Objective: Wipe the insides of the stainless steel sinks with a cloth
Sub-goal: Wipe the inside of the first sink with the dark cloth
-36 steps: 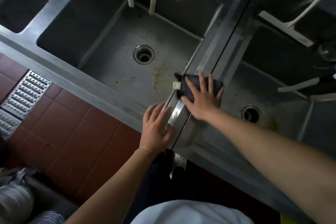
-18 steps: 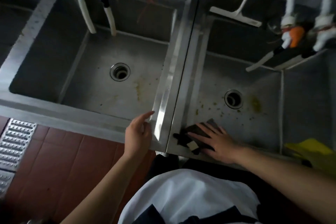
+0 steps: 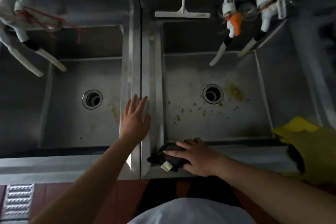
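Two stainless steel sinks sit side by side. The left sink (image 3: 72, 132) has a drain (image 3: 92, 99) and a yellowish stain near its right wall. The right sink (image 3: 236, 129) has a drain (image 3: 213, 94) and scattered yellow-brown specks. My right hand (image 3: 195, 156) presses a dark cloth (image 3: 164, 157) with a pale tag onto the right sink's front rim, at its left corner. My left hand (image 3: 135, 120) lies flat with fingers spread on the divider (image 3: 145, 63) between the sinks.
A white squeegee (image 3: 182, 13) lies on the back ledge. White tap pipes (image 3: 227, 5) with an orange fitting (image 3: 235, 22) hang over the right sink, others (image 3: 23, 45) over the left. Something yellow (image 3: 305, 143) sits at the right rim. A floor grate (image 3: 17, 200) is lower left.
The view has swung to face both sinks squarely. My right hand slid the cloth from the divider to the right sink's front rim. My left hand moved up along the divider and opened flat.
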